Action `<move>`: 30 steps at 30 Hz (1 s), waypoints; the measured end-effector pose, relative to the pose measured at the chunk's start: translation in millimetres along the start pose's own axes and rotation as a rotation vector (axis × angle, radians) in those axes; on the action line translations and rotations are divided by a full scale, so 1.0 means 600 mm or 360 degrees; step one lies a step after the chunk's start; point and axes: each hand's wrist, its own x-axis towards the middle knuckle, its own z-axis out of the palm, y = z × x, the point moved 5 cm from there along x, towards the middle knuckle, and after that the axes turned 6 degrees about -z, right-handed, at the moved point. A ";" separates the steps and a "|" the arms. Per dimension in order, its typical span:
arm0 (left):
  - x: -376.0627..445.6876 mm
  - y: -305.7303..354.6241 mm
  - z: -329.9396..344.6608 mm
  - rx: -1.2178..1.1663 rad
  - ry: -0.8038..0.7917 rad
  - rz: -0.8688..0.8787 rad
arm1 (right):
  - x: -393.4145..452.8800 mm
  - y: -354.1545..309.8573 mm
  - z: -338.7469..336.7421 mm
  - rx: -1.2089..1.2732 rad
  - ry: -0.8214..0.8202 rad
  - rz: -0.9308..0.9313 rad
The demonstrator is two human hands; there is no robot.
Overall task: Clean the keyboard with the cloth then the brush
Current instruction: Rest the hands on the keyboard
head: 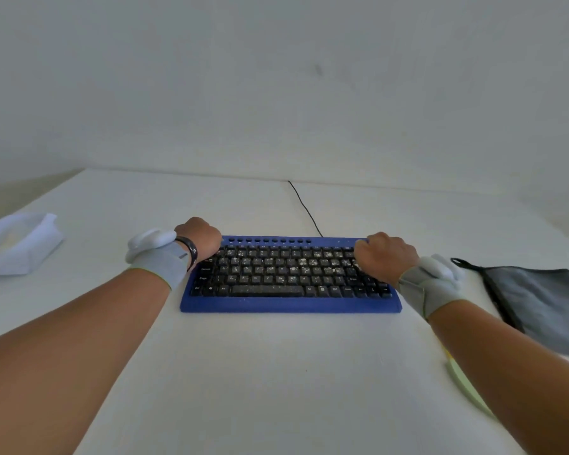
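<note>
**Both hands at the ends of the dusty keyboard**

The blue keyboard (289, 277) lay in the middle of the white table (276, 372), its black keys covered with pale crumbs. The left hand (200, 238) and the right hand (385, 257) held its far corners with curled fingers, probably to steady or shift it before cleaning. The grey cloth (539, 300) waited on the right, untouched. A yellowish object (463, 382), perhaps the brush, showed partly under the right forearm. A white bag (17, 244) lay far left.
</note>
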 end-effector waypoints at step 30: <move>0.010 -0.025 -0.017 0.0157 -0.0104 -0.0006 | 0.019 -0.021 0.031 -0.0006 -0.0040 -0.0017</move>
